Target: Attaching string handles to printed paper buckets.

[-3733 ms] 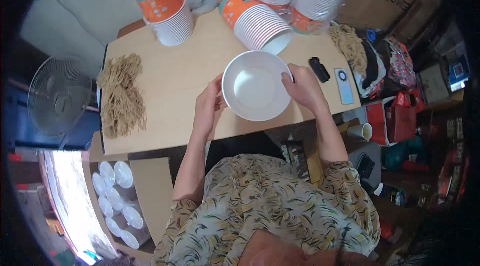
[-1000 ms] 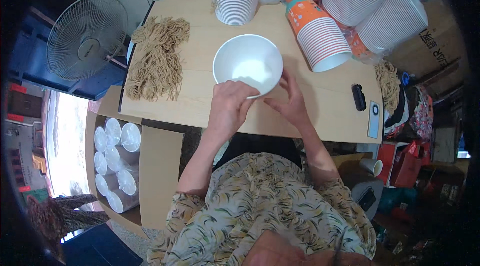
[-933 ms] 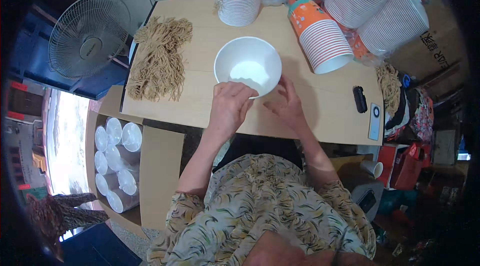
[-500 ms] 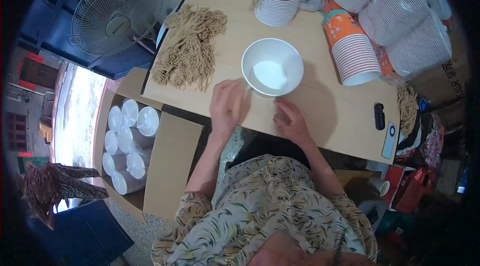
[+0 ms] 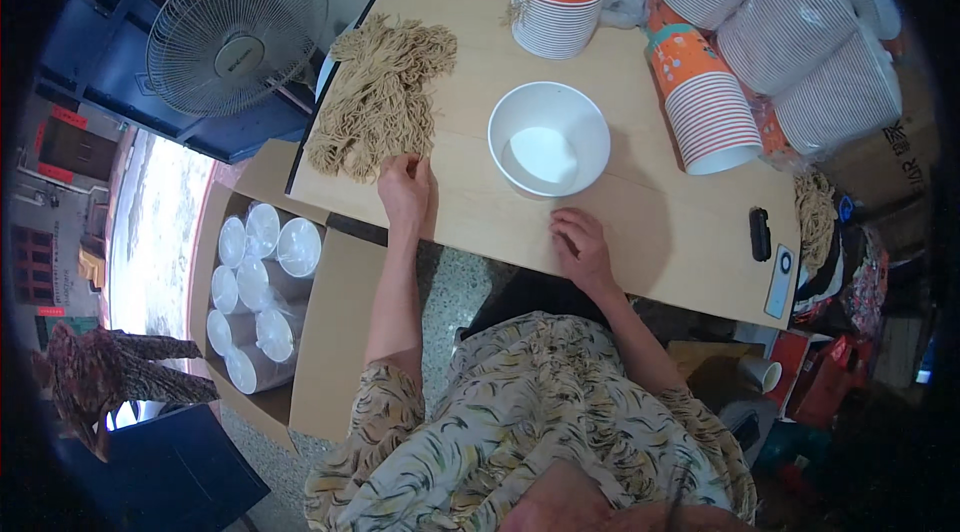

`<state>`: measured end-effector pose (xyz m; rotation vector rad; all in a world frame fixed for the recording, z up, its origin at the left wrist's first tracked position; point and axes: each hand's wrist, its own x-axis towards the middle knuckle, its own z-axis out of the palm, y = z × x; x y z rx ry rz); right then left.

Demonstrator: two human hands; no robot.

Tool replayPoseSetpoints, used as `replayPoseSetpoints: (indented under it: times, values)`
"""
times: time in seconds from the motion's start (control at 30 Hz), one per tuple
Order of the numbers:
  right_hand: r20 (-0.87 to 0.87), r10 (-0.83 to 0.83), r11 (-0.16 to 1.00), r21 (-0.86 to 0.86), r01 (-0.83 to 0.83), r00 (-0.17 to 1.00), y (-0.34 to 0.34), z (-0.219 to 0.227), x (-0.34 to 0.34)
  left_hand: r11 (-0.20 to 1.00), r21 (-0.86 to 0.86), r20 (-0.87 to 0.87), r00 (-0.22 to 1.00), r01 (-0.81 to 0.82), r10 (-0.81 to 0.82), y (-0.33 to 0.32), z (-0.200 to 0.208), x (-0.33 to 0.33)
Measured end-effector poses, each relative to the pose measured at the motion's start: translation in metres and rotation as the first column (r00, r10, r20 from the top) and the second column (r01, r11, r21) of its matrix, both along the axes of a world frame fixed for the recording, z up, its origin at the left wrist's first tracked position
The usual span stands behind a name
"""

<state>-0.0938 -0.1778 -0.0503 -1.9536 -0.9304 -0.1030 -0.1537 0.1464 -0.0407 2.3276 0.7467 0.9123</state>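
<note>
A tan heap of twine strands (image 5: 385, 92) lies on the left of the table. My left hand (image 5: 404, 194) is at its near edge, with the fingertips pinched together on the ends of the strands. A white paper bowl (image 5: 548, 140) stands upright at the middle of the table, and its inside looks bare. Just below the bowl, my right hand (image 5: 583, 250) rests near the table's front edge. Its fingers are loosely curled, the thumb sits apart from them, and nothing shows between them.
Stacked paper bowls (image 5: 560, 17) stand at the back, and another stack (image 5: 710, 117) lies tilted at right beside plastic-wrapped stacks (image 5: 790, 42). A black object (image 5: 760, 234) lies near the right edge. At left are a fan (image 5: 238, 42) and a cardboard box (image 5: 335, 332) of wrapped cups.
My left hand has moved left from beside the bowl to the twine, and its fingers have closed there. My right hand stays near the bowl, slightly lower in view.
</note>
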Motion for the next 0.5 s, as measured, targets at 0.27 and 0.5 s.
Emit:
replayPoseSetpoints:
  times: [0.27,0.5]
  values:
    - [0.028,-0.011,1.000,-0.013,0.012,1.000,-0.003,0.001,0.001,1.000,0.021,-0.028,0.999,0.015,-0.014,-0.015,0.017,-0.009]
    - [-0.003,0.114,0.978,0.177,-0.111,0.994,0.012,0.044,-0.012,0.842,-0.360,-0.156,0.864,0.402,-0.480,-0.131,0.056,-0.062]
